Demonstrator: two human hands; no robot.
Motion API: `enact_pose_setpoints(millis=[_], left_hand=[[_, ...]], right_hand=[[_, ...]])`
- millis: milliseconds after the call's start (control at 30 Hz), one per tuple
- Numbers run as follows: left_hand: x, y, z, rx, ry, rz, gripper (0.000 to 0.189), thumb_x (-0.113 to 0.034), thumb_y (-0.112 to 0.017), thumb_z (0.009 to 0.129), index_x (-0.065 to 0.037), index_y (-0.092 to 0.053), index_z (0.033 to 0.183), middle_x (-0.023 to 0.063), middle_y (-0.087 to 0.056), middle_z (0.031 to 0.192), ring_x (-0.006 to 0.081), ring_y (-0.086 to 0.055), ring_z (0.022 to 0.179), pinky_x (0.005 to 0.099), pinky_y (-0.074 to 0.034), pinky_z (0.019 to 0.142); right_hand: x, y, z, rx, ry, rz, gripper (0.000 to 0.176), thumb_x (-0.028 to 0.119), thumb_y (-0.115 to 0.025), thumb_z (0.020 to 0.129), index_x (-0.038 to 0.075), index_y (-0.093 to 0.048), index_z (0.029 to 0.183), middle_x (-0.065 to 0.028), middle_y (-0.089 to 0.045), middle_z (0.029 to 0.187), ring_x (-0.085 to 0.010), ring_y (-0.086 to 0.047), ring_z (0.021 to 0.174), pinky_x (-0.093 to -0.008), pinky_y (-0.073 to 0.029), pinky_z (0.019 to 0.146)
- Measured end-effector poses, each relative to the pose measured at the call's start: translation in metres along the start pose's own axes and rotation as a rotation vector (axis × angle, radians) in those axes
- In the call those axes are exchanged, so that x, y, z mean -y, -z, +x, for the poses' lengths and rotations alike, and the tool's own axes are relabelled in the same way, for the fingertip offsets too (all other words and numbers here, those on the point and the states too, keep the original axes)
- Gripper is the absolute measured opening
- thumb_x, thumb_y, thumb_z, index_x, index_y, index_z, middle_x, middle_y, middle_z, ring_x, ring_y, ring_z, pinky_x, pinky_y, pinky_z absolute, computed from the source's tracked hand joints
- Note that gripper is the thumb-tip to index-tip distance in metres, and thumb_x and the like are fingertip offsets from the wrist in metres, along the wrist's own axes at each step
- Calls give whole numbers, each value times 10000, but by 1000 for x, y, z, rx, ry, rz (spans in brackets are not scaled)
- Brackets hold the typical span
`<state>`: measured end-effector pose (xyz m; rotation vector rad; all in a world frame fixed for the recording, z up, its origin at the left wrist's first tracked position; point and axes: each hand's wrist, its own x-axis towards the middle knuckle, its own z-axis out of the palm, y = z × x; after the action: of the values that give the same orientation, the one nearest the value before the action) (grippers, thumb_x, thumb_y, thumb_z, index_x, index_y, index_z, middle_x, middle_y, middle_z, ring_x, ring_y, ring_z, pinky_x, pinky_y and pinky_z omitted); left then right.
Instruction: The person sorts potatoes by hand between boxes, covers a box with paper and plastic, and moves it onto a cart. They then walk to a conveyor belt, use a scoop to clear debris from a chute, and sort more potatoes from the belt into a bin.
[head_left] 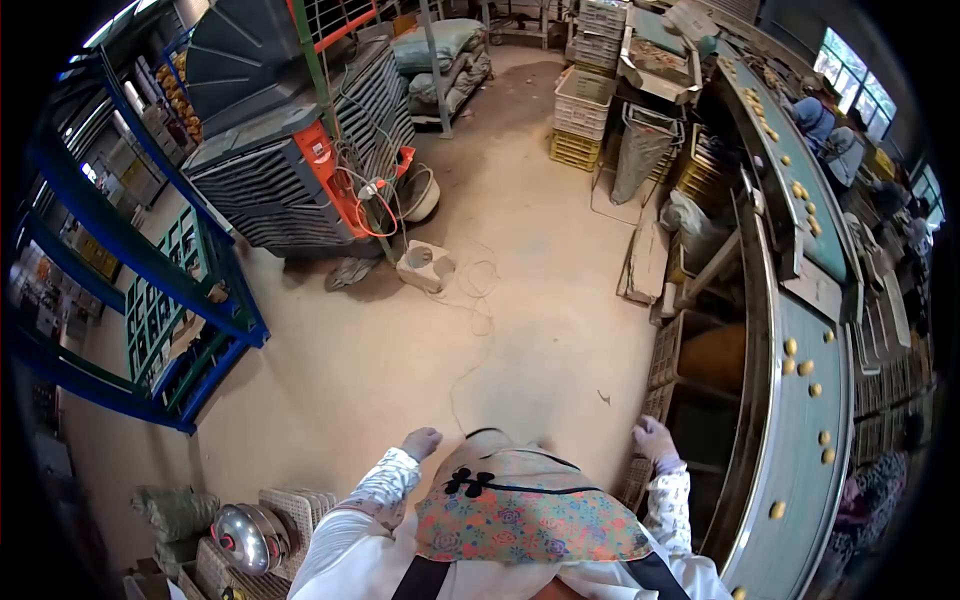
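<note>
My left hand (422, 443) hangs in front of me over the bare floor, its fingers curled in, with nothing visible in it. Out to the right, my right hand (655, 440) is held low beside the crates under the conveyor, fingers also curled, with no object showing. Patterned white sleeves (388, 478) cover both forearms. Between them is my flowered apron (535, 515). Round yellowish produce (790, 347), perhaps potatoes, lies scattered on the conveyor belt (800, 430) to my right, apart from my hand.
A blue metal frame (225, 385) stands left. Ahead are a grey machine (270, 180), a concrete block (426, 267) and a thin cord (483, 320) across the floor. Stacked crates (583, 100) stand farther back. A metal bowl (250, 540) sits lower left. People (840, 150) are beyond the conveyor.
</note>
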<state>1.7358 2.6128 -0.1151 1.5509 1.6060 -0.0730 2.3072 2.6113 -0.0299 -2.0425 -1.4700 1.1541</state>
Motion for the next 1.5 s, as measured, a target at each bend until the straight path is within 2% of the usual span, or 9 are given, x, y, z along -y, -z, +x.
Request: enact_pose_setpoints(millis=[167,300,433,533,600,733,900,1167,1500], left_hand=[[74,1,55,-366,494,-358,409,-402,-528,824,-37,-680,930,178,-670,783,334,-653,790,417,-502,742],[77,78,195,-487,393,-526,335,-338,-528,831,-35,-667,874,178,-658,762,300,-645,743,412,-496,668],[-135,296,297,-528,173,-332,300,-301,-508,880,-49,-634,985,217,-662,897,381,-631,863,425,-489,757],[-229,436,367,-674,-202,-375,316,-274,-561,915,-46,-597,1132,177,-660,1011,264,-645,912,355,-495,813],[-343,551,343,-857,-363,-231,328,-216,-552,938,-12,-577,1193,97,-648,1052,141,-598,959,269,-469,871],[-442,675,322,-1240,-844,149,345,-269,-557,929,-44,-580,1190,136,-657,1027,226,-635,897,325,-500,820],[-480,629,369,-1086,-732,218,348,-267,-559,931,-42,-580,1195,132,-654,1041,219,-629,915,320,-495,834],[-475,407,489,-621,218,-334,351,-266,-562,934,-40,-579,1203,125,-649,1063,207,-621,945,312,-486,855],[-564,242,607,-580,845,-1162,356,-264,-565,938,-37,-579,1213,117,-643,1090,191,-610,983,303,-474,882]], right_hand=[[186,79,170,0,250,-96,426,282,-554,873,-19,-590,1172,-229,-659,902,-313,-661,866,-362,-504,789],[275,105,294,-68,497,-92,425,260,-573,874,-17,-569,1196,-202,-663,920,-293,-656,866,-349,-499,789],[300,128,396,136,324,-268,417,257,-581,874,-25,-565,1180,-172,-657,893,-252,-641,818,-334,-497,763],[292,150,454,232,247,-42,354,209,-574,893,-26,-560,1157,-82,-628,824,-129,-574,740,-268,-466,686],[263,164,501,273,166,17,336,192,-576,904,-22,-556,1162,-49,-621,828,-101,-548,726,-251,-454,675],[259,189,586,264,-81,-40,348,171,-589,915,-15,-554,1208,-42,-644,904,-102,-579,783,-240,-474,715],[282,215,776,431,42,-40,353,115,-578,917,-34,-541,1235,-13,-626,945,-87,-563,815,-212,-452,718],[504,212,1002,381,535,-533,387,251,-591,878,29,-577,1194,-215,-667,944,-333,-651,886,-380,-509,790],[630,114,1147,535,658,-561,395,158,-590,901,-9,-533,1255,-104,-676,928,-142,-626,850,-270,-495,774]])
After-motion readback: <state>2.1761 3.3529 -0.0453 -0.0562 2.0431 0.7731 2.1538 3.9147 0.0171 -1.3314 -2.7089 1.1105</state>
